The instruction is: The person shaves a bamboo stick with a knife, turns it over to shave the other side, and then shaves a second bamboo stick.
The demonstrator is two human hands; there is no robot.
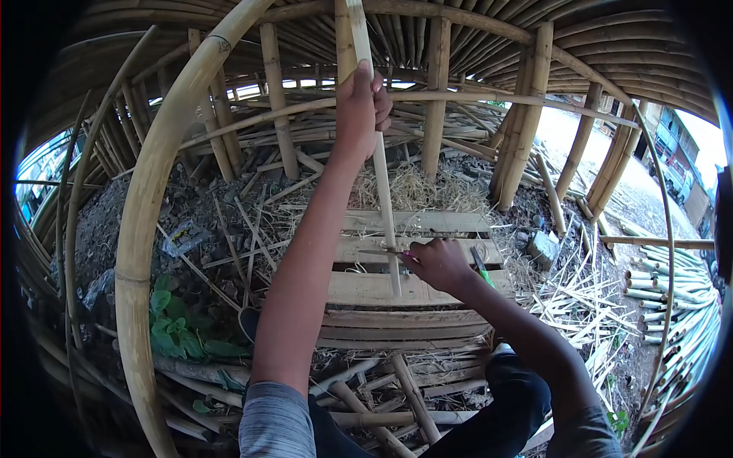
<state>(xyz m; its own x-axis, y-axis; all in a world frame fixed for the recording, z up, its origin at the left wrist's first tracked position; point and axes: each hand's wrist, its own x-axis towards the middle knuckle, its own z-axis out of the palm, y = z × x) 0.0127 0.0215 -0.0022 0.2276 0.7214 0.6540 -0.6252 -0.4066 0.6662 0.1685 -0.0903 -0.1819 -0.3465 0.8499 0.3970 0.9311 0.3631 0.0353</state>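
My left hand [363, 107] is raised in the upper middle, its fingers wrapped round a long pale bamboo strip [387, 202]. The strip runs almost upright, its lower end over the wooden slats. Lower down, my right hand [437, 261] grips a knife [379, 252], whose thin blade points left and lies across the strip. The knife's handle is mostly hidden in my fingers. Just right of my right hand, a second knife with a green handle [482, 269] rests on the slats.
A slatted wooden bench [359, 288] stands before me. A thick curved bamboo pole [141, 217] rises at the left. Bamboo posts [527, 122] hold up the roof behind. Pale shavings [576, 305] and a stack of cut bamboo poles [687, 305] lie at the right. Green leaves [179, 324] grow at lower left.
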